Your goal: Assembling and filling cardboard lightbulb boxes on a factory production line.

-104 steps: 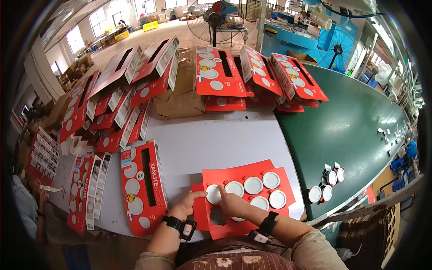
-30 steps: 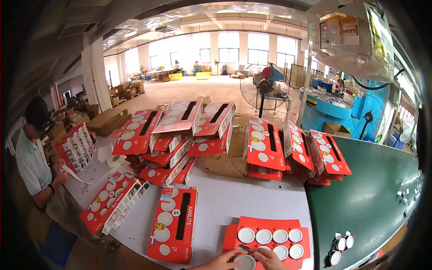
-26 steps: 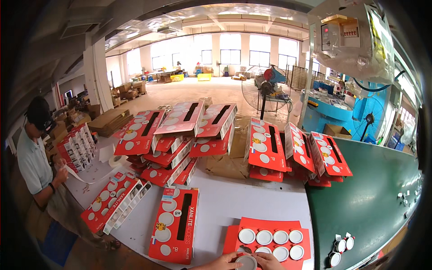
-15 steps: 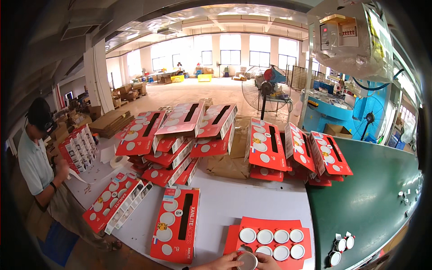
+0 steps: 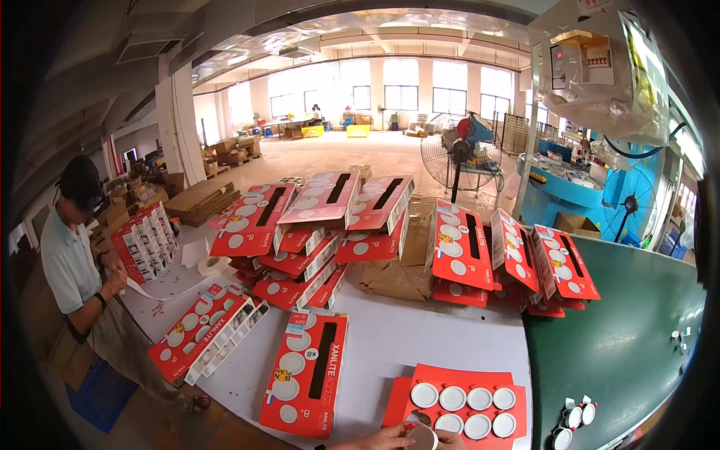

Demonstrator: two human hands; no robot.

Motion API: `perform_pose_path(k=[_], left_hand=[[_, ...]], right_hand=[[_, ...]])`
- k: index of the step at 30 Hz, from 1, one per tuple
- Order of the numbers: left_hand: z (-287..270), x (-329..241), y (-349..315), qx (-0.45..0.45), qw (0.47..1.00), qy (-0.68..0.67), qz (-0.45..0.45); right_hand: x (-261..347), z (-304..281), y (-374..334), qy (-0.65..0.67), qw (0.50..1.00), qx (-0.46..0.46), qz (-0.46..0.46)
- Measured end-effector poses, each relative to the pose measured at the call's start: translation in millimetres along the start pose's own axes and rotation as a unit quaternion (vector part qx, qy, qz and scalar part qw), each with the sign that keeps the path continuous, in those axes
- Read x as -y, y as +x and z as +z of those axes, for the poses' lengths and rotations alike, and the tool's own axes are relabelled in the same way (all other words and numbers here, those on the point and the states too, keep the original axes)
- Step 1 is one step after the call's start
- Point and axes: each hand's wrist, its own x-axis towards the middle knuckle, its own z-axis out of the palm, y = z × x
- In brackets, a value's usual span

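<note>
At the bottom edge my two hands hold one round white disc (image 5: 422, 439) between them. My left hand (image 5: 388, 438) pinches its left side, and my right hand (image 5: 448, 441) closes on its right side; the lower fingers are cut off by the frame. Just beyond them lies a flat red carton (image 5: 394, 401) with white discs set in two rows, such as the far-row disc (image 5: 452, 397). At the near-left place of the carton a dark gap (image 5: 418, 419) shows beside the held disc. Left of my hands, a red printed box (image 5: 303, 375) lies flat on the white table.
Red boxes are piled at the back left (image 5: 307, 247) and back right (image 5: 461, 247). More loose discs (image 5: 573, 417) lie on the green surface (image 5: 600, 330) at right. A co-worker (image 5: 75, 262) stands at far left beside an open-sided red box (image 5: 206, 330). A fan (image 5: 460, 150) stands behind.
The whole view has shifted, so things appear farther right. The held disc has tilted in my hands. The co-worker's hands have come closer together.
</note>
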Motion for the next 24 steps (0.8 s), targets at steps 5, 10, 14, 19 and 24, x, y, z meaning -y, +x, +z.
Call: perform_pose_path(k=[5, 10, 14, 19, 24], left_hand=[[-1, -5, 0, 0.034, 0.997, 0.069, 0.012], [1, 2, 7, -0.012, 0.991, 0.126, 0.029], [5, -5, 10, -0.109, 0.984, 0.14, -0.005], [13, -19, 17, -0.204, 0.957, 0.202, 0.047], [16, -9, 28, -0.178, 0.963, 0.199, 0.026]], right_hand=[[-1, -6, -2, 0.014, 1.0, 0.001, 0.02], [-2, -6, -5, -0.008, 1.0, 0.008, -0.011], [1, -10, -1, -0.035, 0.999, 0.012, -0.015], [11, -21, -2, 0.246, 0.967, 0.035, 0.059], [9, -21, -4, 0.038, 0.998, -0.049, -0.018]])
